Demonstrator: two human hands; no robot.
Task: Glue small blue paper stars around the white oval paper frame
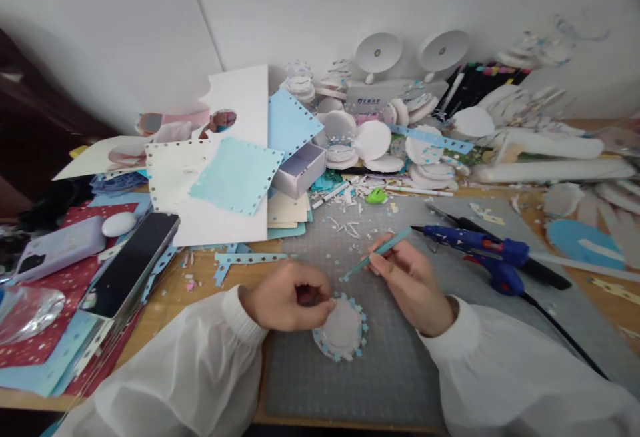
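Observation:
On the grey cutting mat (395, 377) lies a round white disc (343, 325), its edge ringed with small light-blue paper stars. My left hand (290, 296) is closed in a pinch over the disc's upper left edge; what its fingertips hold, if anything, is too small to make out. Between the thumb and fingers of my right hand (407, 284) is a slim teal pen-shaped tool (383, 252), slanting down to the left. A tiny pale-blue piece shows at the tool's lower tip, just above the disc.
A blue glue gun (475, 244) lies right of my right hand, its cord running toward the front. Paper scraps (350, 224) litter the mat's back. Punched paper sheets (235, 174), a lilac box (300, 170) and stacked white discs (373, 140) stand behind. A phone (131, 264) lies left.

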